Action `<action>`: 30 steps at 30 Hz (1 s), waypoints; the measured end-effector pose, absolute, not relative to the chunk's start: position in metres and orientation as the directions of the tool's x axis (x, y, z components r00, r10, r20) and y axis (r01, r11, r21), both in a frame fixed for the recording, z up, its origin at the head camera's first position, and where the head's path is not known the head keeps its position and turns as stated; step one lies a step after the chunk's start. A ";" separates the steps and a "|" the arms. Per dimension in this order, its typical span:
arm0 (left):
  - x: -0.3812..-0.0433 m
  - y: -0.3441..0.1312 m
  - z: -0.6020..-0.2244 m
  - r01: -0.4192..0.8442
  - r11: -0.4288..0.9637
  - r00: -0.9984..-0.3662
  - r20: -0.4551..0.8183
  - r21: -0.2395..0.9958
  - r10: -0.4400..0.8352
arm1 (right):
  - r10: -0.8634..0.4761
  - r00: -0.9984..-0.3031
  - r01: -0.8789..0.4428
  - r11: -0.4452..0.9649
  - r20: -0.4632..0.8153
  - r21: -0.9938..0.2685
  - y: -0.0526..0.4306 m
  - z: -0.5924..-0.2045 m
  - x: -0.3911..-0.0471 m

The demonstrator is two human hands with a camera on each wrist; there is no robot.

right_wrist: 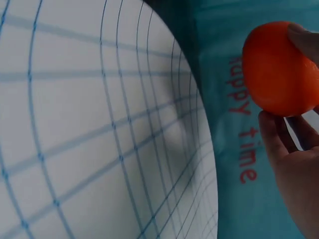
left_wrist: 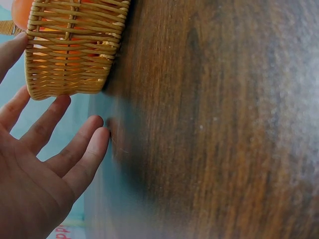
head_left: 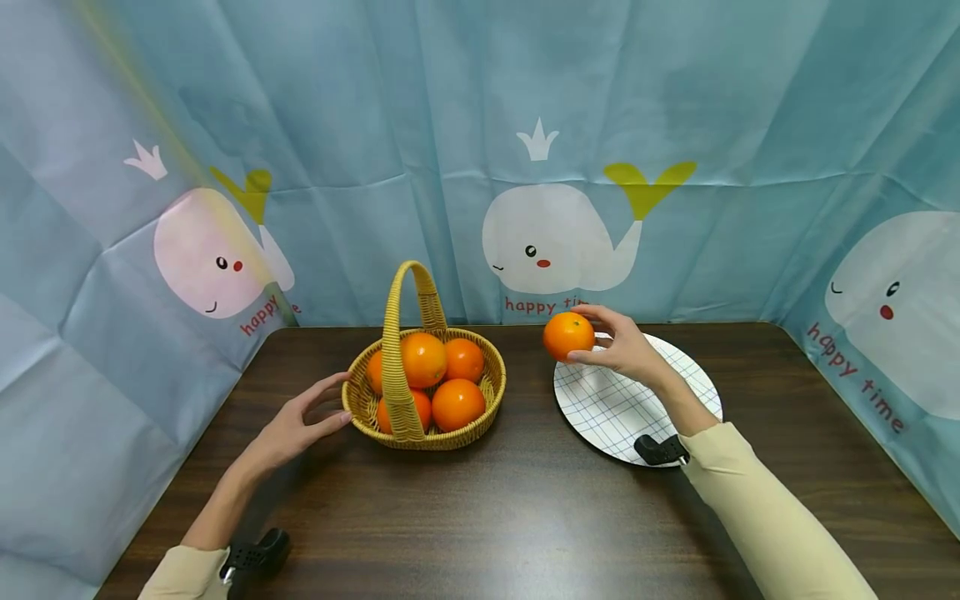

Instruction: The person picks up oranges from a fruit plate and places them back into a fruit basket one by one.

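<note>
My right hand [head_left: 621, 346] holds an orange [head_left: 567, 336] between thumb and fingers, above the far left part of a round white plate [head_left: 637, 417] with a blue grid pattern. In the right wrist view the same orange [right_wrist: 276, 69] shows clear of the plate's surface. At the left side of a yellow wicker basket [head_left: 450, 442] is my left hand [head_left: 292, 429], its fingers spread. The left wrist view has the thumb tip right at the basket's rim [left_wrist: 30, 59] and fingertips beside its wall. Several oranges [head_left: 458, 404] lie in the basket under its tall arched handle [head_left: 393, 350].
Basket and plate stand apart on a dark brown wooden table [head_left: 480, 525]. Blue curtains [head_left: 450, 125] printed with white whales rise behind the table and at both sides. A black wrist strap device [head_left: 660, 450] sits at my right cuff, overlapping the plate in the head view.
</note>
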State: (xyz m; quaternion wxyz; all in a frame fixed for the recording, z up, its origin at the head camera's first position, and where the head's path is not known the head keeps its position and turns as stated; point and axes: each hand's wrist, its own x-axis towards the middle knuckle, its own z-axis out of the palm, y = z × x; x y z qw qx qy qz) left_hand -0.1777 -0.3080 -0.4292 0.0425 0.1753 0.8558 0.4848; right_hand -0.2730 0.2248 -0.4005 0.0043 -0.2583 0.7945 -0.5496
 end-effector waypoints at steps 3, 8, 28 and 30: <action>-0.177 -0.308 -0.429 0.254 0.478 -0.937 0.092 0.841 0.337 | -0.436 -0.850 -0.424 0.236 0.295 -0.874 0.211 -0.397 -0.274; -0.177 -0.308 -0.428 0.258 0.485 -0.938 0.096 0.835 0.334 | -0.478 -0.813 -0.460 0.180 0.331 -0.870 0.188 -0.390 -0.273; -0.176 -0.307 -0.427 0.261 0.482 -0.937 0.099 0.836 0.335 | -0.575 -0.723 -0.493 0.041 0.383 -0.869 0.131 -0.385 -0.268; -0.176 -0.306 -0.427 0.259 0.476 -0.937 0.099 0.840 0.335 | -0.580 -0.716 -0.498 0.035 0.388 -0.867 0.127 -0.386 -0.268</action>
